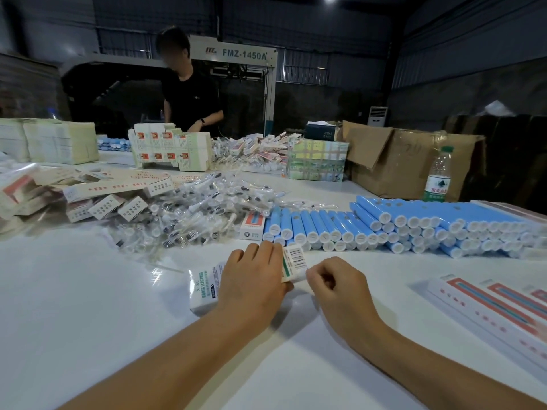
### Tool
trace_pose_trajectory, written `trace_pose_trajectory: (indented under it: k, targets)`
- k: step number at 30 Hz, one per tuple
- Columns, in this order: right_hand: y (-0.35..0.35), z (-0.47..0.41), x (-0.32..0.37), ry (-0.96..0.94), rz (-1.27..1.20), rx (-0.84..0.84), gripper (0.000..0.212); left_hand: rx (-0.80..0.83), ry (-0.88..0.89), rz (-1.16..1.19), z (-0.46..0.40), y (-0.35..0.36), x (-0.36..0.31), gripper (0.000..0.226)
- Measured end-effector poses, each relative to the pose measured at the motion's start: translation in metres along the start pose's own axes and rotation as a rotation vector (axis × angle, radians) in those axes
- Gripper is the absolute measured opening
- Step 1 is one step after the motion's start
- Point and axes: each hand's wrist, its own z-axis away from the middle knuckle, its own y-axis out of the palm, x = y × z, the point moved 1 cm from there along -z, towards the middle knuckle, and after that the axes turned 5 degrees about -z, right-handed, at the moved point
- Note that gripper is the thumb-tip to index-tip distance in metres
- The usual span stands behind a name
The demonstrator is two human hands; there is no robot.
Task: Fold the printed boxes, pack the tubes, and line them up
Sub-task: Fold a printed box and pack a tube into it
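Left hand (251, 287) lies across the printed box (204, 291), fingers curled over its far edge, holding it down on the white table (88, 321). Right hand (331, 284) sits at the box's 3 o'clock end, fingers curled in on the end flap (293, 261) with the barcode. I cannot tell whether the fingertips have the flap pinched or only push at it. The box lies flat, lengthwise across my view, at centre.

I cannot see whether a tube is inside; I judge this as closing an end, mid-cycle on this one box.

Going outward, at 12 o'clock from the hands, a stack of blue tubes (414, 223) with white caps runs toward 2 o'clock. There are too many to count, dozens at least, so most of the packing is left. One small box (251, 226) stands at the stack's 9 o'clock end. At 11 o'clock lies a heap of clear-bagged brush heads (189, 208), uncounted. Beyond it at 10 o'clock is a loose pile of boxes (88, 193); folded or packed, I cannot tell. At 4 o'clock, three or so long boxes (497, 306) lie side by side, likely the lined-up row.

Far edge at 12 o'clock: flat box blanks (171, 149) stacked, and another person (189, 93) working. At 2 o'clock: one water bottle (438, 176) and one cardboard carton (408, 161).
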Motion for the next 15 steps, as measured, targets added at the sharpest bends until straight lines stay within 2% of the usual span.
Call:
trace_pose_trajectory:
  k: [4,10,15]
  targets:
    - [-0.002,-0.002,0.000,0.017,-0.005,-0.004,0.028,0.023,0.017,0.003,0.001,-0.001,0.000,0.069]
    - [-0.005,-0.012,0.002,0.242,-0.257,0.027,0.012,0.037,0.006,0.028,0.000,-0.003,-0.006,0.068]
    - [-0.002,-0.011,-0.002,0.258,-0.209,-0.011,0.010,0.071,0.093,-0.076,0.000,-0.007,-0.014,0.074]
